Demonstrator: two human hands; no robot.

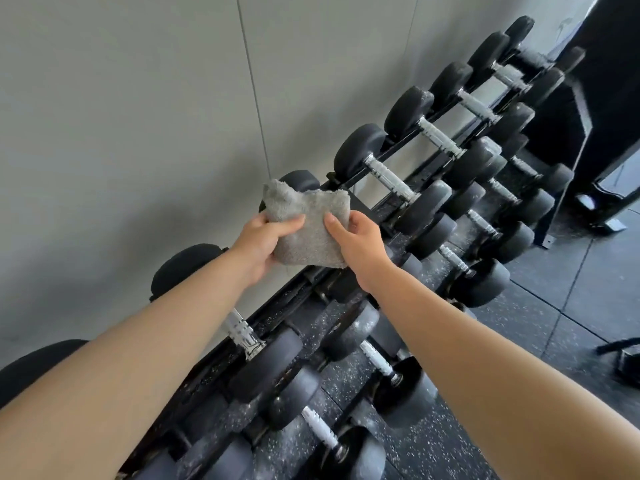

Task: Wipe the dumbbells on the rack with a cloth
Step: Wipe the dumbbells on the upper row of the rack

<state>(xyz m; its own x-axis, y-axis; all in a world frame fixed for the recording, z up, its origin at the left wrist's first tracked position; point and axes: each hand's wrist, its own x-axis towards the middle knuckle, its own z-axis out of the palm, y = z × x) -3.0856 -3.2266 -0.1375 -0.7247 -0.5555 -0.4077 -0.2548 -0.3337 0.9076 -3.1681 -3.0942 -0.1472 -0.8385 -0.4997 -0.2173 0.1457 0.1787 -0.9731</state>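
A folded grey cloth [306, 226] is held up in front of the top tier of a black dumbbell rack [367, 180]. My left hand [263, 242] grips its left side, with the thumb over the front. My right hand [360, 244] holds its right side, thumb on the front face. Behind the cloth a black dumbbell head [300, 180] shows; the rest of that dumbbell is hidden. Several black dumbbells with chrome handles, such as a dumbbell [388, 174] just to the right, fill the top tier. More lie on the tiers below.
A grey panelled wall [138, 116] runs behind the rack. Black speckled rubber flooring [561, 306] lies to the right. A black machine frame [602, 116] stands at the rack's far end. A dark strap-like object [623, 358] lies on the floor at right.
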